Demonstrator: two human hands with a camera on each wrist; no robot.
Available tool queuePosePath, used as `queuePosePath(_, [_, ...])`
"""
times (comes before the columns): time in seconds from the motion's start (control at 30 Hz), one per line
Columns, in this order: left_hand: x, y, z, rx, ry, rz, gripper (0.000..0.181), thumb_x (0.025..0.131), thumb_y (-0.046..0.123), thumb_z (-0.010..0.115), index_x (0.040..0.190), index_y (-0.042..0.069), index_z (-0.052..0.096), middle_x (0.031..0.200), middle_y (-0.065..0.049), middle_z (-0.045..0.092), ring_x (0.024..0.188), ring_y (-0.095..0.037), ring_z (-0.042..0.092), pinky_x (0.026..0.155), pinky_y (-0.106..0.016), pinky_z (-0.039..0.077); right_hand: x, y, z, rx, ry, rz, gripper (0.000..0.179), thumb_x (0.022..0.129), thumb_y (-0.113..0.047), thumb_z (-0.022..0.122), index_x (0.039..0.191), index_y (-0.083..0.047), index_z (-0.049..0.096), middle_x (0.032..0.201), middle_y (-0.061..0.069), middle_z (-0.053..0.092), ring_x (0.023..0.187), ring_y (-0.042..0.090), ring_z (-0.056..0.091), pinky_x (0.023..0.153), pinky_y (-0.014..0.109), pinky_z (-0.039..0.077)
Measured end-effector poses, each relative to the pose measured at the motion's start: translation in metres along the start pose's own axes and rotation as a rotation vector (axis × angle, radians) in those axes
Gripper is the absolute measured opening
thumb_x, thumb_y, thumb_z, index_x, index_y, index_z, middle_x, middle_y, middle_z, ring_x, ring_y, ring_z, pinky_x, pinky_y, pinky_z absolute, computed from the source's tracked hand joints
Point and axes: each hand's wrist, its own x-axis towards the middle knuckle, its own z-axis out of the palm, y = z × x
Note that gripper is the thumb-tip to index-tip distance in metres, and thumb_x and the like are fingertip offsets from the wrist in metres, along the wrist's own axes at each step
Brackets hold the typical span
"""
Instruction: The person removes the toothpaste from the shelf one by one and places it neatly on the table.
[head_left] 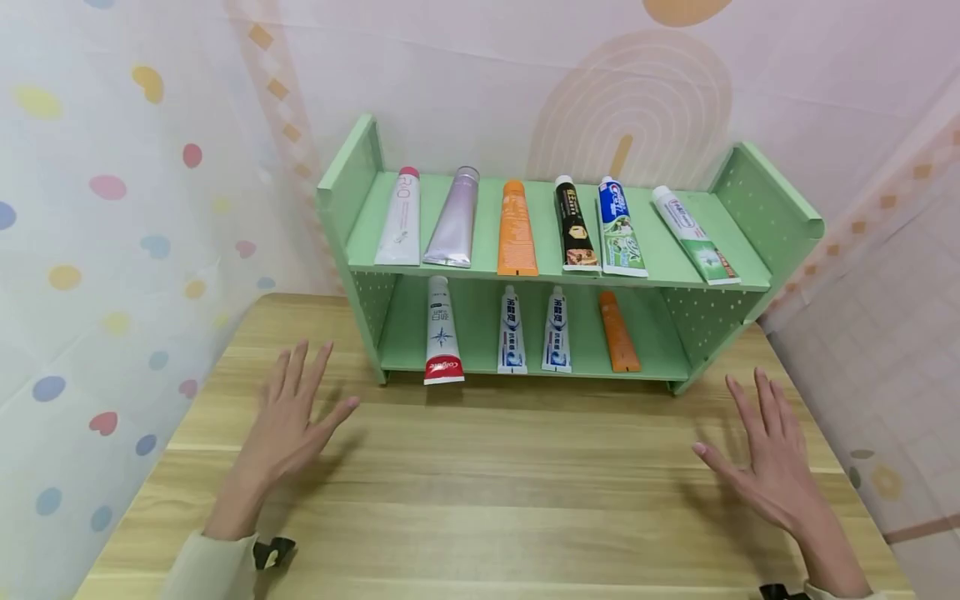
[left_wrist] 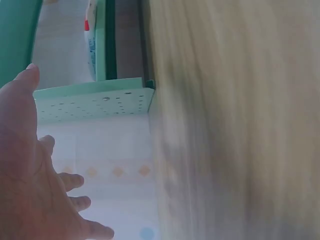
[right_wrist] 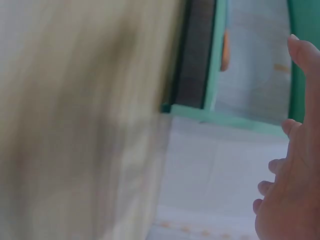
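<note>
My left hand (head_left: 281, 429) is held over the table left of a green two-tier shelf (head_left: 532, 375), fingers spread and holding nothing. To the right of the shelf, my right hand (head_left: 772, 462) is spread the same way, also holding nothing. The top tier carries several tubes, among them a white one with a pink cap (head_left: 401, 218), a lilac tube (head_left: 454, 218), an orange tube (head_left: 517, 229), a black tube (head_left: 576, 225), a Crest toothpaste (head_left: 621, 229) and a green-white toothpaste (head_left: 696, 236). Below lie a Colgate toothpaste (head_left: 443, 333), two blue-white toothpastes (head_left: 512, 333) and a smaller orange tube (head_left: 618, 333).
The shelf stands at the back of a wooden table (head_left: 525, 483), near a patterned cloth backdrop (head_left: 480, 83). The Colgate tube's red end juts past the lower tier's front edge. Raised side panels (head_left: 780, 200) bound the shelf at both ends.
</note>
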Motion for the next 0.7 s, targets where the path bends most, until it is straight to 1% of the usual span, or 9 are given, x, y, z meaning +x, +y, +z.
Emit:
queuePosePath(0.1, [0.005, 0.001, 0.000, -0.055, 0.007, 0.014, 0.086, 0.103, 0.049, 0.057, 0.166, 0.031, 0.001, 0.174, -0.011, -0.007, 0.159, -0.040, -0.009, 0.119, -0.077, 0.002, 0.004, -0.008, -0.006, 0.037, 0.030, -0.020, 0.099, 0.090, -0.035, 0.076, 0.167, -0.024, 0.014, 0.174, 0.009, -0.007, 0.160, 0.040, -0.008, 0.115, 0.081, -0.002])
queuePosePath(0.2, [0.011, 0.002, 0.000, -0.110, 0.011, 0.022, 0.085, 0.103, 0.046, 0.057, 0.166, 0.032, 0.001, 0.174, -0.011, -0.004, 0.160, -0.040, -0.005, 0.120, -0.074, 0.007, 0.007, -0.016, -0.013, 0.089, 0.055, -0.040, 0.100, 0.088, -0.029, 0.078, 0.166, -0.024, 0.016, 0.174, 0.007, -0.006, 0.159, 0.041, -0.007, 0.114, 0.082, -0.002])
queuePosePath(0.33, [0.018, 0.004, -0.002, -0.189, 0.024, 0.046, 0.084, 0.104, 0.040, 0.058, 0.166, 0.031, 0.002, 0.173, -0.016, 0.000, 0.158, -0.047, 0.001, 0.119, -0.076, 0.010, 0.010, -0.026, -0.020, 0.156, 0.078, -0.072, 0.100, 0.086, -0.023, 0.080, 0.166, -0.023, 0.019, 0.175, 0.005, -0.005, 0.159, 0.042, -0.005, 0.117, 0.078, -0.005])
queuePosePath(0.43, [0.023, 0.005, -0.003, -0.239, 0.038, 0.069, 0.083, 0.105, 0.036, 0.058, 0.166, 0.028, 0.002, 0.172, -0.020, 0.003, 0.155, -0.052, 0.006, 0.118, -0.077, 0.010, 0.011, -0.032, -0.026, 0.189, 0.083, -0.095, 0.101, 0.086, -0.019, 0.081, 0.166, -0.023, 0.019, 0.175, 0.005, -0.004, 0.159, 0.043, -0.004, 0.118, 0.077, -0.004])
queuePosePath(0.53, [0.028, 0.005, -0.004, -0.278, 0.047, 0.082, 0.082, 0.105, 0.033, 0.058, 0.166, 0.028, 0.004, 0.172, -0.018, 0.007, 0.155, -0.051, 0.009, 0.119, -0.075, 0.011, 0.014, -0.040, -0.032, 0.216, 0.076, -0.107, 0.103, 0.085, -0.016, 0.080, 0.166, -0.025, 0.017, 0.174, 0.004, -0.004, 0.158, 0.044, -0.002, 0.117, 0.078, -0.003])
queuePosePath(0.63, [0.034, 0.005, -0.006, -0.318, 0.050, 0.087, 0.080, 0.106, 0.030, 0.058, 0.166, 0.029, 0.006, 0.173, -0.015, 0.010, 0.157, -0.046, 0.011, 0.121, -0.072, 0.012, 0.020, -0.047, -0.038, 0.245, 0.067, -0.119, 0.103, 0.085, -0.013, 0.078, 0.166, -0.023, 0.016, 0.174, 0.002, -0.003, 0.157, 0.045, 0.000, 0.114, 0.081, -0.001])
queuePosePath(0.7, [0.038, 0.005, -0.006, -0.343, 0.053, 0.089, 0.078, 0.106, 0.028, 0.057, 0.166, 0.029, 0.007, 0.173, -0.014, 0.012, 0.157, -0.045, 0.013, 0.120, -0.072, 0.017, 0.025, -0.051, -0.043, 0.263, 0.059, -0.126, 0.102, 0.086, -0.011, 0.077, 0.166, -0.023, 0.015, 0.174, 0.001, -0.004, 0.158, 0.043, 0.001, 0.113, 0.082, 0.000])
